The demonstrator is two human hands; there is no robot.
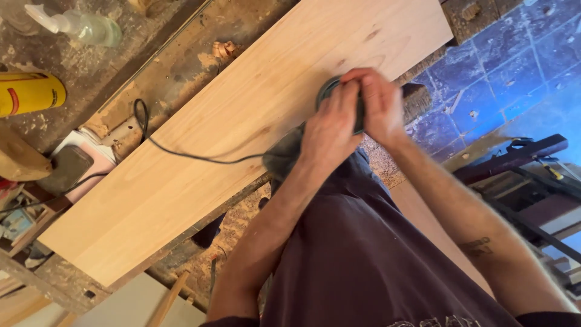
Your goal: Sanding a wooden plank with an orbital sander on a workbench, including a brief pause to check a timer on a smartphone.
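Observation:
A long pale wooden board [200, 151] lies across a worn workbench [181, 54]. On its right part sits a round dark green power sander [330, 91], mostly hidden under my hands. My left hand [330, 130] presses on top of it, fingers together. My right hand [378, 103] wraps over it from the right, overlapping the left. A black cord [181, 152] runs from the sander across the board to the left, looping off its far edge. A grey dust bag [283, 156] hangs from the sander near my body.
A yellow can [30, 92] and a clear spray bottle [85, 25] stand at the bench's far left. Sawdust and shavings cover the bench. A blue tiled floor [520, 54] shows at right, with dark tool frames [526, 163] beside it.

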